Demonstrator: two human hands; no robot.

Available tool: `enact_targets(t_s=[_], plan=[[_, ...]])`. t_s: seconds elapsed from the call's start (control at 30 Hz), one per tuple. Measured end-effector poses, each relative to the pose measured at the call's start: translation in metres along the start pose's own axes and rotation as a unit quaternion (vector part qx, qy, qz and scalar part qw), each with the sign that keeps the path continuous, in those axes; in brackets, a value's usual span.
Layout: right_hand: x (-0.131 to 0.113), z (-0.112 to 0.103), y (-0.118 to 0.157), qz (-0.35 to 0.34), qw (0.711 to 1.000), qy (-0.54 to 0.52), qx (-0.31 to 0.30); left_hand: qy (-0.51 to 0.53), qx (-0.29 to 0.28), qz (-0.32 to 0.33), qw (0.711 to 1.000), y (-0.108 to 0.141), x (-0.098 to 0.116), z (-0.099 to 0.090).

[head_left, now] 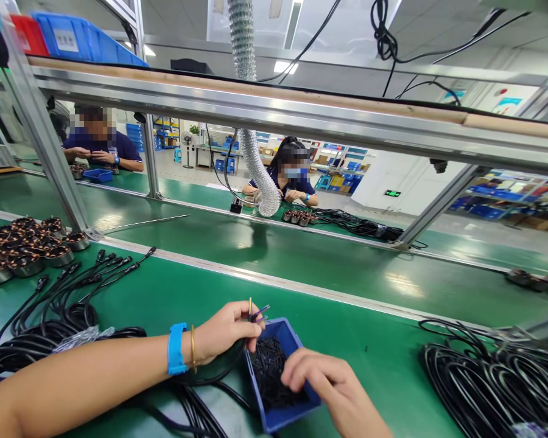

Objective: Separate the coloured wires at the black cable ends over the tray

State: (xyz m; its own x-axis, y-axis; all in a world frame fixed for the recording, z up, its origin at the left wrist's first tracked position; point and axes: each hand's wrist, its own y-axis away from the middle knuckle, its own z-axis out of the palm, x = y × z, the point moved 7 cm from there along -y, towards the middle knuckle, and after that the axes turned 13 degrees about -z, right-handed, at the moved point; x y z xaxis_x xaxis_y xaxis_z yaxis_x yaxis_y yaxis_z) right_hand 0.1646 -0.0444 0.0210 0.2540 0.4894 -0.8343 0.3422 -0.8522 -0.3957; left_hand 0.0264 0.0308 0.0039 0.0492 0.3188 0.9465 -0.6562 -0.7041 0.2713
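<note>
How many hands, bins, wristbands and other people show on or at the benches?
Own hands: 2 (left hand, right hand)
Blue bins on benches: 2 (near bin, far bin)
Blue wristband: 1
Co-workers: 2 (one, other)
Total: 7

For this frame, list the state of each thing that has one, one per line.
Left hand: closed, pinching thin wire ends that stick up above the fingers.
Right hand: fingers curled into the small blue plastic bin; grip unclear.
Small blue plastic bin: open, holding short black pieces.
Black cables at left: coiled, loose on the green mat.
Round copper-wound parts: grouped at far left.
</note>
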Motion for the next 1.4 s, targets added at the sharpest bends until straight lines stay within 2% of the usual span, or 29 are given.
enact_targets(t_s=[0.07, 0.1, 0.17, 0.23, 0.3, 0.5, 0.63, 0.77, 0.87, 1.03, 1.17, 1.3, 1.4], plan=[[0.011, -0.002, 0.000, 0.034, 0.990, 0.140, 0.008, 0.030, -0.029, -0.026, 0.999, -0.002, -0.002, 0.001], [0.017, 0.002, -0.001, 0.046, 0.976, 0.213, -0.011, 0.046, -0.054, -0.043, 0.997, -0.003, -0.004, 0.002], [0.030, 0.022, -0.002, 0.058, 0.938, 0.327, -0.097, 0.070, -0.121, -0.087, 0.986, -0.004, -0.009, 0.009], [0.040, 0.039, -0.002, 0.059, 0.908, 0.385, -0.155, 0.064, -0.180, -0.116, 0.975, -0.002, -0.014, 0.015], [0.043, 0.047, -0.002, 0.043, 0.903, 0.395, -0.164, 0.043, -0.205, -0.125, 0.970, 0.000, -0.017, 0.017], [0.038, 0.045, -0.002, -0.003, 0.923, 0.370, -0.108, 0.039, -0.136, -0.155, 0.978, -0.002, -0.026, 0.014], [0.043, 0.052, -0.001, 0.014, 0.919, 0.379, -0.105, 0.017, -0.093, -0.133, 0.987, 0.000, -0.022, 0.012], [0.047, 0.049, 0.000, 0.021, 0.917, 0.383, -0.105, -0.057, -0.050, -0.103, 0.992, 0.005, -0.017, 0.010], [0.042, 0.035, 0.002, 0.012, 0.932, 0.359, -0.054, -0.100, -0.048, -0.089, 0.990, 0.007, -0.016, 0.012], [0.035, 0.018, 0.005, -0.002, 0.949, 0.315, 0.025, -0.100, -0.071, -0.082, 0.989, 0.006, -0.018, 0.016], [0.030, 0.014, 0.004, -0.026, 0.960, 0.268, 0.070, -0.066, -0.026, -0.101, 0.992, 0.005, -0.020, 0.011], [0.015, 0.007, 0.005, -0.064, 0.966, 0.202, 0.146, -0.042, 0.024, -0.081, 0.996, 0.007, -0.013, 0.008], [0.002, 0.001, 0.006, -0.091, 0.963, 0.177, 0.182, -0.040, 0.028, -0.076, 0.996, 0.008, -0.011, 0.009]])
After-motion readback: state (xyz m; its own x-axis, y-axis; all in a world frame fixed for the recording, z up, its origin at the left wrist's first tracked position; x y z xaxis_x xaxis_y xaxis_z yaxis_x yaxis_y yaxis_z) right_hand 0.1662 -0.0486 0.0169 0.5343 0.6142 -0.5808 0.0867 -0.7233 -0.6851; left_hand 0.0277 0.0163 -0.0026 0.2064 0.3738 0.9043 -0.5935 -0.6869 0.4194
